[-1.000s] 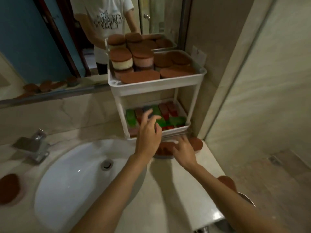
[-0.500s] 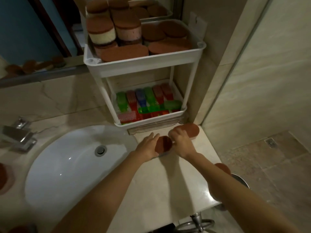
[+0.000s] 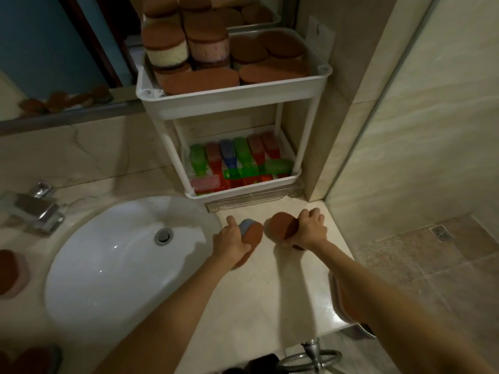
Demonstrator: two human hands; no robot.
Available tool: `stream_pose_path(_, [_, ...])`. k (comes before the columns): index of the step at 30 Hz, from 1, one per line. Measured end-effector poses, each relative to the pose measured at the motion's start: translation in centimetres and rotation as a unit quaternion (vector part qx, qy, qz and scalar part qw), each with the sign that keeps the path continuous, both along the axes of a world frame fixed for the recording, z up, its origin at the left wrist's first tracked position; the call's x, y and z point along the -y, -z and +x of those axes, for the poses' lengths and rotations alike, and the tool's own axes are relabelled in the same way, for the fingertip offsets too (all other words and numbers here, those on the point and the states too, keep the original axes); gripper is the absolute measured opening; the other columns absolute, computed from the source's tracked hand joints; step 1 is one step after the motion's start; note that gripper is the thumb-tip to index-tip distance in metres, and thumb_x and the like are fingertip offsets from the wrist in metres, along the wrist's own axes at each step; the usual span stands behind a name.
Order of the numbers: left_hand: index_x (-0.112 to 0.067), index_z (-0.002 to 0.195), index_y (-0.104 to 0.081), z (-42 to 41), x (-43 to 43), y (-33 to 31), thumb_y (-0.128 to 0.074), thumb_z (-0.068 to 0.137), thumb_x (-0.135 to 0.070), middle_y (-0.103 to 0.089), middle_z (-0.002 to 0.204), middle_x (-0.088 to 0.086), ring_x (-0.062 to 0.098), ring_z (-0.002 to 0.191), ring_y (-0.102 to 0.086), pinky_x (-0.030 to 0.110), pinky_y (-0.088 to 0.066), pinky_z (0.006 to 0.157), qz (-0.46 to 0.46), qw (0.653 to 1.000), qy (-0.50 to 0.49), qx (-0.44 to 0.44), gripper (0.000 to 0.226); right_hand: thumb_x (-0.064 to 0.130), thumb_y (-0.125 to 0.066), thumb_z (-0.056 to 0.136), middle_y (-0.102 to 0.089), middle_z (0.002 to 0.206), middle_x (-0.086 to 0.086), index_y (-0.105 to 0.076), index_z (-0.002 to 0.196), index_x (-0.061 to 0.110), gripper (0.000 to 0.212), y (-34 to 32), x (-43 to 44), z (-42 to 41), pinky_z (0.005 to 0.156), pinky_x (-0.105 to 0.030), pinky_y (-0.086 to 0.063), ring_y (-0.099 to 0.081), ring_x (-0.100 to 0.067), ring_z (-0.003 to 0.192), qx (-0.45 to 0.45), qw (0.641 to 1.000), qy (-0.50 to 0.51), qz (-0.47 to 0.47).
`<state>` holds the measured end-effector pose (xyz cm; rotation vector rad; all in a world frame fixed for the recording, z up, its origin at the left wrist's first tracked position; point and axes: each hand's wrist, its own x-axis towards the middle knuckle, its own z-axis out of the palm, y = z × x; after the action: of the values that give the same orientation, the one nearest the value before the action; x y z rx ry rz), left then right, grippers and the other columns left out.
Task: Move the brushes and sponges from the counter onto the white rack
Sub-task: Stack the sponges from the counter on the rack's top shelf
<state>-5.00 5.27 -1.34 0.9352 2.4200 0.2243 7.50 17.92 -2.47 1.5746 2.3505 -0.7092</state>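
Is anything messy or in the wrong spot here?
Yes. One brown sponge sits alone on the counter left of the sink, far from the white rack. In the rack's lower tray, a green brush lies crosswise over the neatly lined-up ones.

Two hands (image 3: 231, 240) (image 3: 310, 229), one rack (image 3: 229, 103), one sink (image 3: 108, 260)

A white sink (image 3: 108, 265) with 1 chrome faucet (image 3: 40, 209) sits below a mirror (image 3: 40, 36).
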Motion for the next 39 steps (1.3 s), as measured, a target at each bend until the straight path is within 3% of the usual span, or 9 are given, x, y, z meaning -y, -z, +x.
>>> stream_pose_path(5, [-0.006, 0.126, -0.031, 0.0, 1.6, -2.3, -0.064, 0.085, -0.024, -0.058, 0.124, 0.014, 0.032, 0.110, -0.061, 0.037, -0.050, 0.089, 0.090, 0.992, -0.077, 0.049, 0.056, 0.016, -0.067, 0.084, -0.057, 0.121, -0.019, -0.034, 0.121, 0.004, 0.051, -1.1, 2.5, 0.3, 0.088, -0.038, -0.053, -0.060, -0.033, 0.108, -0.152, 0.981, 0.095, -0.076])
stream_pose_path(8, [-0.006, 0.118, -0.035, 0.3, 1.9, -4.9, -0.062, 0.084, -0.022, -0.058, 0.122, 0.014, 0.031, 0.110, -0.059, 0.036, -0.046, 0.081, 0.165, 0.980, -0.096, 0.054, 0.046, 0.016, -0.065, 0.085, -0.061, 0.115, -0.018, -0.036, 0.103, 0.011, 0.034, -3.3, 3.6, 0.1, 0.078, -0.035, -0.053, -0.063, -0.032, 0.100, -0.207, 0.973, 0.096, -0.033])
stream_pose_path(11, [-0.014, 0.098, -0.031, 0.6, 1.5, -8.3, -0.062, 0.083, -0.019, -0.056, 0.112, 0.011, 0.031, 0.106, -0.058, 0.033, -0.041, 0.074, 0.247, 0.963, -0.099, 0.050, 0.035, 0.019, -0.066, 0.083, -0.063, 0.106, -0.017, -0.034, 0.093, 0.013, 0.034, -7.2, 4.1, -0.3, 0.067, -0.030, -0.041, -0.063, -0.033, 0.095, -0.288, 0.951, 0.110, 0.041])
stream_pose_path(17, [-0.016, 0.095, -0.032, 0.8, 0.1, -16.4, -0.065, 0.082, -0.021, -0.048, 0.098, 0.002, 0.024, 0.095, -0.055, 0.031, -0.040, 0.073, 0.414, 0.907, -0.073, 0.022, 0.036, 0.020, -0.067, 0.082, -0.050, 0.078, 0.000, -0.037, 0.091, 0.012, 0.032, -15.8, 4.4, -1.0, 0.068, -0.029, -0.035, -0.051, -0.022, 0.078, -0.454, 0.871, 0.136, 0.128])
stream_pose_path(23, [-0.018, 0.096, -0.034, -0.4, -1.6, -23.0, -0.063, 0.086, -0.022, -0.049, 0.099, 0.002, 0.019, 0.093, -0.053, 0.028, -0.038, 0.070, 0.519, 0.854, -0.042, 0.024, 0.031, 0.019, -0.065, 0.085, -0.049, 0.078, 0.003, -0.039, 0.092, 0.012, 0.028, -22.6, 3.5, -2.2, 0.068, -0.029, -0.041, -0.053, -0.022, 0.080, -0.567, 0.794, 0.158, 0.149])
stream_pose_path(28, [-0.018, 0.100, -0.035, -2.5, -4.0, -27.8, -0.058, 0.089, -0.024, -0.043, 0.099, -0.001, 0.020, 0.096, -0.049, 0.031, -0.040, 0.074, 0.543, 0.839, -0.033, -0.011, 0.026, 0.016, -0.065, 0.085, -0.047, 0.085, 0.003, -0.038, 0.099, 0.011, 0.030, -26.9, 1.0, -4.2, 0.052, -0.007, -0.041, -0.050, -0.016, 0.080, -0.612, 0.755, 0.164, 0.171])
stream_pose_path(30, [-0.013, 0.108, -0.040, -3.8, -5.7, -29.7, -0.056, 0.091, -0.025, -0.048, 0.106, 0.005, 0.025, 0.103, -0.052, 0.037, -0.045, 0.079, 0.542, 0.839, -0.050, -0.018, 0.026, 0.014, -0.061, 0.087, -0.050, 0.089, 0.000, -0.038, 0.106, 0.009, 0.029, -28.5, -0.7, -5.8, 0.056, -0.012, -0.042, -0.052, -0.017, 0.083, -0.620, 0.749, 0.186, 0.142])
stream_pose_path(33, [-0.008, 0.120, -0.040, -5.8, -8.7, -32.0, -0.053, 0.093, -0.023, -0.048, 0.127, 0.015, 0.030, 0.112, -0.052, 0.034, -0.042, 0.081, 0.520, 0.851, -0.077, -0.013, 0.033, 0.012, -0.053, 0.090, -0.054, 0.114, -0.015, -0.034, 0.121, 0.008, 0.036, -30.7, -3.4, -8.7, 0.083, -0.039, -0.054, -0.059, -0.028, 0.102, -0.626, 0.746, 0.219, 0.070])
stream_pose_path(39, [-0.008, 0.144, -0.024, -9.2, -13.6, -32.6, -0.045, 0.098, -0.021, -0.033, 0.145, 0.018, 0.034, 0.128, -0.044, 0.038, -0.041, 0.096, 0.459, 0.884, -0.086, -0.021, 0.052, 0.016, -0.046, 0.096, -0.056, 0.125, -0.019, -0.043, 0.129, 0.000, 0.036, -32.4, -8.3, -12.8, 0.093, -0.045, -0.052, -0.059, -0.034, 0.113, -0.546, 0.802, 0.216, 0.109])
